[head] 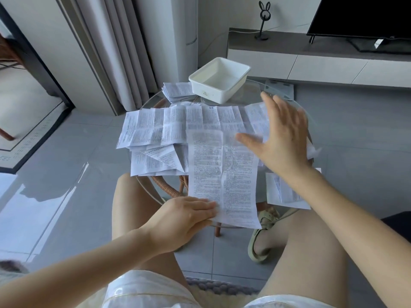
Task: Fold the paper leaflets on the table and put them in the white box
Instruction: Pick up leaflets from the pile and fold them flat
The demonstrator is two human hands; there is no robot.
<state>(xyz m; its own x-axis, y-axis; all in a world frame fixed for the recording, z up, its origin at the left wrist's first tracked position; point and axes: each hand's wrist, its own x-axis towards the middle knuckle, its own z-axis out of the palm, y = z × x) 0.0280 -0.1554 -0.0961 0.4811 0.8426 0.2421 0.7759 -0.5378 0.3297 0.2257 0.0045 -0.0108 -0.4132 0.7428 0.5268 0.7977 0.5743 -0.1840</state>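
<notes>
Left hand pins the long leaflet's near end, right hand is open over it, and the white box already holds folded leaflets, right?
No: in the head view the white box is empty, with a leaflet stack beside it. The left hand does pin the long leaflet at its near end; the right hand is open over it.

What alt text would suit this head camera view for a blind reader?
A person's left hand rests on the near corner of a long printed paper leaflet on a round glass table, the right hand spread above its far end. Other leaflets lie around; an empty white rectangular box stands behind.
</notes>
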